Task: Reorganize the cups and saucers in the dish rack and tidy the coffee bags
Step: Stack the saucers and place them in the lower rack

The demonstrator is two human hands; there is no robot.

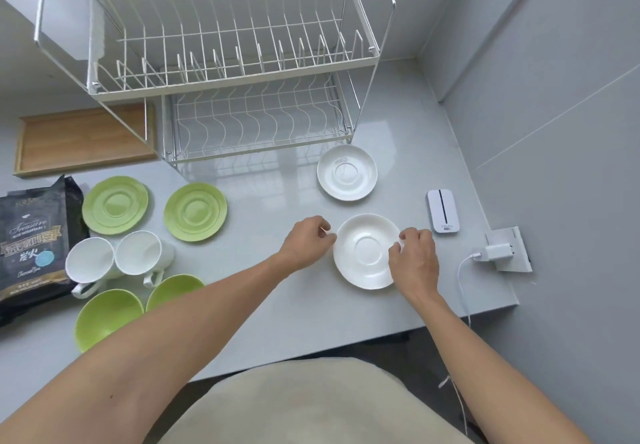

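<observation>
Hands come first: I see the left hand (306, 241) curled at the left rim of the near white saucer (367, 251), fingers bent and pinching the edge, and the right hand (414, 253) closed the same way on the right rim. Both forearms reach forward over the grey counter (277, 305), wrists slightly lowered. I cannot tell if the saucer is lifted or flat on the counter.

A 2nd white saucer (347, 172) lies behind it, near the front of the dish rack (235, 62), whose 2 tiers are empty. To the left I see 2 green saucers (115, 205) side by side, then 2 white cups (90, 263) tipped on their sides and touching, and 2 green cups (107, 317) at the counter's front edge. The black coffee bag (34, 249) lies at the far left, just beside the cups.

Between the hands and the green saucers the counter is bare. On the right, a white device (442, 210) and a charger (495, 253) sit near the counter's edge.
</observation>
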